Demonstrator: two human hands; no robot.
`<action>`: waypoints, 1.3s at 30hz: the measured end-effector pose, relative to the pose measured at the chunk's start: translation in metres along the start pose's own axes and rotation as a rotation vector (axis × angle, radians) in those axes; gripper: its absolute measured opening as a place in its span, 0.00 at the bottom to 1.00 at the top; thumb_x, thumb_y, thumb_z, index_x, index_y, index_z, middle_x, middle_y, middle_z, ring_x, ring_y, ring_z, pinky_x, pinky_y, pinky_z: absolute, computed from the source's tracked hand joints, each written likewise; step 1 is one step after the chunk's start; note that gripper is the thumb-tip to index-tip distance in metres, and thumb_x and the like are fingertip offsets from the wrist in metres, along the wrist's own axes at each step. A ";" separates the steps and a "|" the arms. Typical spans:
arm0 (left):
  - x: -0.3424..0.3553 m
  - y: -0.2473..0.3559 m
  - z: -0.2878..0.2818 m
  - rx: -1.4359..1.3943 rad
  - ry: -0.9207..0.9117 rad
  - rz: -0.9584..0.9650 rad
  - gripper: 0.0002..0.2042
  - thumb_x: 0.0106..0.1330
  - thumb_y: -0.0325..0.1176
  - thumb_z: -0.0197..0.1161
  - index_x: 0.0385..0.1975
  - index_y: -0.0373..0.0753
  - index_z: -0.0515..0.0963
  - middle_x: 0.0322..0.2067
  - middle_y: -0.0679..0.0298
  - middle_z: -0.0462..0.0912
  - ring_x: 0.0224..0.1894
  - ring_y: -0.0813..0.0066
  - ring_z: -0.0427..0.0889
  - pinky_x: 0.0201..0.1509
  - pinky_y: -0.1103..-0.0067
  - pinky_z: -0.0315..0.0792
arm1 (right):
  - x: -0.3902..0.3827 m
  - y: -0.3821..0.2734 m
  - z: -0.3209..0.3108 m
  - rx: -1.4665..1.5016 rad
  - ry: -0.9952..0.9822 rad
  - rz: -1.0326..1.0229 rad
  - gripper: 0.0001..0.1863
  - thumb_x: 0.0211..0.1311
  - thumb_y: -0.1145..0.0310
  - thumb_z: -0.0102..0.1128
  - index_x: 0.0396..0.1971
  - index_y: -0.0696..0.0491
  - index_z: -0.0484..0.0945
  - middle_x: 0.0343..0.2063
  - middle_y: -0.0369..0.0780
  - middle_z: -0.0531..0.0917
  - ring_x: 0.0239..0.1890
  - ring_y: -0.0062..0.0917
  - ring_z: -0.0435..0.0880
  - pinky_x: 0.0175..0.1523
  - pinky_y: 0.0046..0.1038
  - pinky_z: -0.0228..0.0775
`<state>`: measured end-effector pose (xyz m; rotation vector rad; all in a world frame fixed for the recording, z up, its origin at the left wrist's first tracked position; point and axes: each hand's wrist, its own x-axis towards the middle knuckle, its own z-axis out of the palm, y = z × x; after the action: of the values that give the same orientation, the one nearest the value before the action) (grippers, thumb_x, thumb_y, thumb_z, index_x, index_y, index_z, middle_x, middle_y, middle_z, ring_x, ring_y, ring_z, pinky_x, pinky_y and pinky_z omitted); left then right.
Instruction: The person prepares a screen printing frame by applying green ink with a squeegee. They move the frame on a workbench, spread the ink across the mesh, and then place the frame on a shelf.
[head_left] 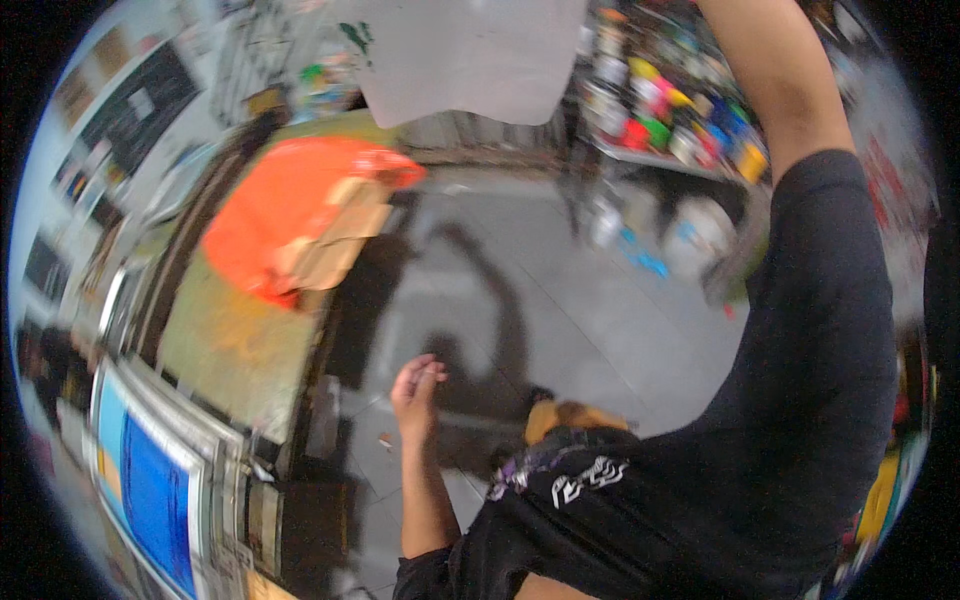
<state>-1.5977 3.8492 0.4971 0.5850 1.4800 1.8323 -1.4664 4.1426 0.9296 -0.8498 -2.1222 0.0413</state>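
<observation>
Noted at 8 o'clock a blue panel (155,490) in a pale frame. Next, toward 9, logged a greenish desk (225,385), stained orange in places; on it, at 10 o'clock, found an orange plastic sheet (275,205), rumpled, with flat brown cardboard (340,235) over its right-hand side. Caught the left hand (415,388) near 7 o'clock, close to centre, against grey tiled floor (600,320), just right of the desk and apart from it. Read its fingers (427,368) as partly curled, tips near one another; could not tell, for blur, whether holding anything. Saw a pale sheet (470,60) at 12 o'clock, running off the top. Between 1 and 2, recorded crowded bottles (660,105) with coloured caps; below, toward 3, a blue strip (648,258) beside a rounded white container (700,235). Traced the right forearm (790,70) at 2 o'clock, from black sleeve (830,280) out past the upper edge; could not tell grip or contents of the right hand, beyond view.
</observation>
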 end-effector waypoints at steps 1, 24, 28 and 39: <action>-0.007 -0.013 0.009 0.023 -0.019 -0.076 0.09 0.59 0.29 0.56 0.38 0.35 0.73 0.30 0.64 0.78 0.31 0.80 0.75 0.34 0.85 0.66 | -0.015 0.028 -0.016 -0.059 -0.015 0.056 0.16 0.46 0.68 0.52 0.34 0.63 0.76 0.32 0.48 0.78 0.32 0.34 0.76 0.35 0.33 0.67; 0.172 -0.319 0.167 0.428 -0.521 -1.079 0.18 0.60 0.51 0.46 0.40 0.43 0.67 0.31 0.67 0.72 0.34 0.72 0.71 0.35 0.73 0.62 | -0.521 0.810 -0.086 0.374 0.454 1.421 0.11 0.46 0.66 0.55 0.24 0.59 0.77 0.24 0.41 0.78 0.27 0.26 0.76 0.30 0.30 0.68; 0.149 -0.354 0.194 0.501 0.075 -1.285 0.14 0.60 0.47 0.47 0.27 0.42 0.66 0.23 0.65 0.68 0.27 0.72 0.69 0.29 0.69 0.63 | -0.627 0.910 -0.142 0.062 0.418 1.505 0.14 0.46 0.65 0.60 0.30 0.61 0.77 0.25 0.42 0.79 0.24 0.27 0.78 0.30 0.31 0.70; 0.334 -0.488 0.553 0.899 -0.285 -0.718 0.12 0.55 0.39 0.61 0.20 0.38 0.69 0.16 0.63 0.74 0.11 0.75 0.67 0.13 0.79 0.59 | -0.575 0.944 -0.237 -0.397 0.488 1.511 0.16 0.54 0.64 0.52 0.35 0.61 0.77 0.26 0.40 0.79 0.28 0.20 0.75 0.34 0.25 0.66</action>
<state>-1.3022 4.5102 0.1344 0.5711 1.9330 0.4710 -0.5255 4.4735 0.3973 -2.2237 -0.6630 0.1708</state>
